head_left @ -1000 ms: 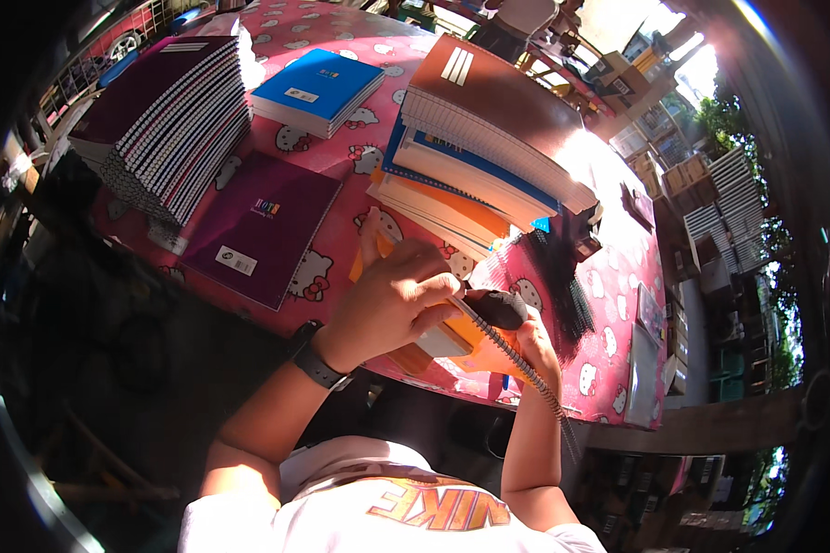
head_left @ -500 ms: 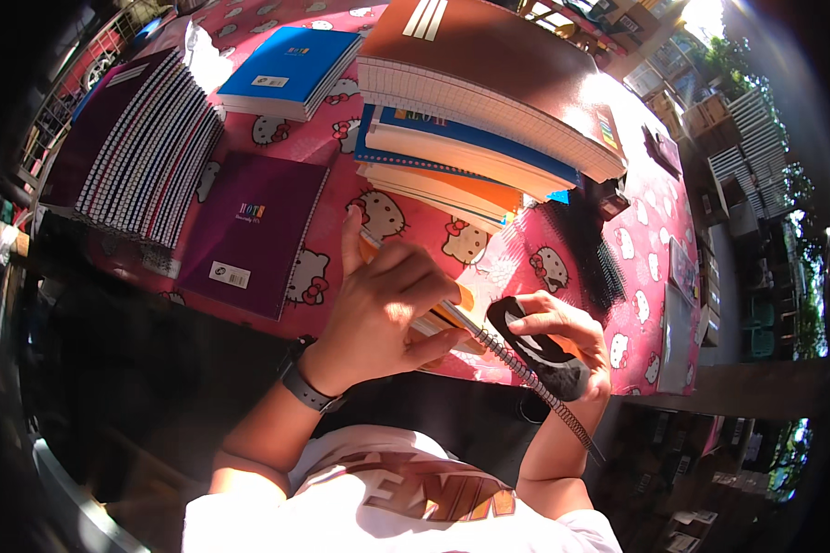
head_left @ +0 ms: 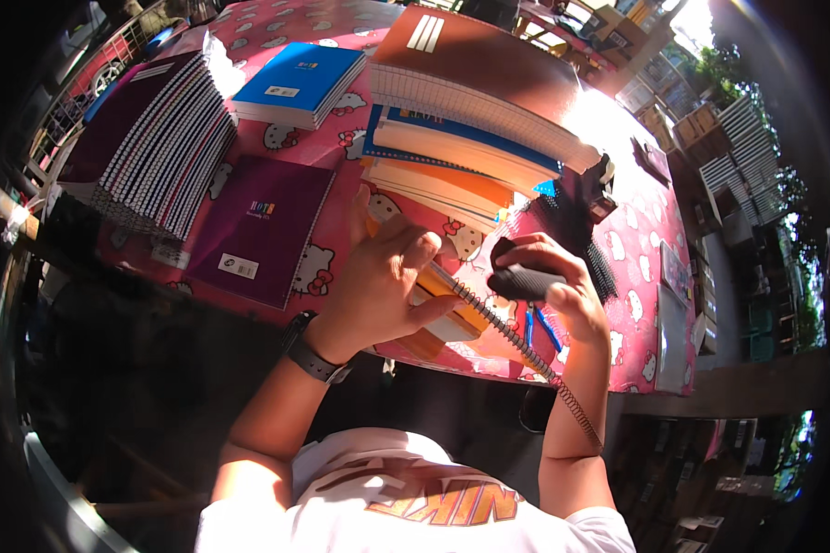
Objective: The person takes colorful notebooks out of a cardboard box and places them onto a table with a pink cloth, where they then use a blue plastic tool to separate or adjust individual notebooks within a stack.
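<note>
Right hand (head_left: 576, 300), closed round black tool (head_left: 526, 284), now farther from body; left hand (head_left: 369, 300) still pinching orange notebook (head_left: 465, 313) over desk (head_left: 653, 219) edge. Coil (head_left: 524, 354) overruns notebook, so likely only part-threaded.

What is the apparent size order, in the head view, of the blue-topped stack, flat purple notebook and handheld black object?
1. Flat purple notebook
2. Blue-topped stack
3. Handheld black object, partly covered by right fingers
</note>
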`<control>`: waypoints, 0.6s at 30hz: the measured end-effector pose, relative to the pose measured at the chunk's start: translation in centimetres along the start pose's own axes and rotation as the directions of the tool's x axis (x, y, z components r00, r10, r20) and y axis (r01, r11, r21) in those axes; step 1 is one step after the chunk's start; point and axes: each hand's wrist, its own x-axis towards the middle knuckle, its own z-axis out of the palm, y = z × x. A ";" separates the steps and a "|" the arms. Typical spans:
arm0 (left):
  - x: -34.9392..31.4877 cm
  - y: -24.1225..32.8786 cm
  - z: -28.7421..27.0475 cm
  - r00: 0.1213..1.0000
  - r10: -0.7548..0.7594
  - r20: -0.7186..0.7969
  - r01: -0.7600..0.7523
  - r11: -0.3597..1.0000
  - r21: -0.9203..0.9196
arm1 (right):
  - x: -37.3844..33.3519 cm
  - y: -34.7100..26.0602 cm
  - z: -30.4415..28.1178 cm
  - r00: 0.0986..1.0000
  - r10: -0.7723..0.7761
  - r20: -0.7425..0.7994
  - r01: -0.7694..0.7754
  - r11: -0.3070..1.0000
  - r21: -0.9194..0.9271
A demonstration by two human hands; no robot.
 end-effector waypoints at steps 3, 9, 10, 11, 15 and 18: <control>0.0 0.0 0.4 1.000 0.003 -0.004 -0.003 0.999 -0.042 | 0.1 -0.5 0.5 0.983 -0.082 0.165 0.073 0.996 0.058; -0.3 0.2 0.4 0.999 -0.004 -0.055 0.000 0.997 -0.071 | -0.2 0.3 1.7 0.996 -0.018 0.091 -0.024 0.898 0.439; -0.2 0.2 0.4 0.998 0.013 -0.067 -0.016 0.999 -0.044 | 0.1 1.4 1.3 0.989 0.103 0.105 -0.120 0.978 0.173; -0.2 0.2 0.3 0.996 0.031 -0.080 -0.033 0.999 -0.018 | 0.5 2.1 1.9 0.944 0.321 -0.080 -0.324 0.945 -0.031; -1.1 -2.3 0.3 0.906 -0.122 -0.406 0.152 0.988 0.041 | 1.0 2.6 1.7 1.000 0.003 -0.017 0.006 0.868 0.496; -2.1 -4.4 2.1 0.882 -0.434 -0.182 0.047 0.466 -0.883 | 1.9 1.9 1.8 0.982 0.126 0.142 -0.146 0.979 0.141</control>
